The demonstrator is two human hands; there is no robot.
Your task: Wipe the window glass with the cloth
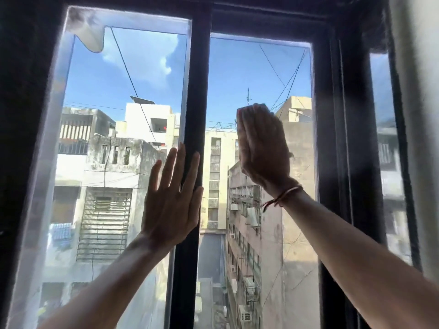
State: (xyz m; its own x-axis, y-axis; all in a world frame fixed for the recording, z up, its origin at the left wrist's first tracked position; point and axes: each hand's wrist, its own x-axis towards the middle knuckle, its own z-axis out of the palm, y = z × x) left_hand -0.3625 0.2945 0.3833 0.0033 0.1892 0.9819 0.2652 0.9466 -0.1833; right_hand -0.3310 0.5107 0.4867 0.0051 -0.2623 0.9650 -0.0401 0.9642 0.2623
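Two tall glass panes fill the view: a left pane (99, 91) and a right pane (251, 67), split by a dark central frame bar (200, 91). My right hand (263, 148) lies flat against the right pane at mid height, pressing a pale cloth (257, 106) whose edge peeks out above the fingertips; most of the cloth is hidden under the palm. My left hand (172, 198) rests flat with fingers spread, partly on the left pane and partly on the central bar, holding nothing.
A dark window frame (332, 138) borders the right pane, with a narrow side pane (384, 143) beyond it. A loose flap of film (89, 34) peels at the left pane's top corner. Buildings and wires lie outside.
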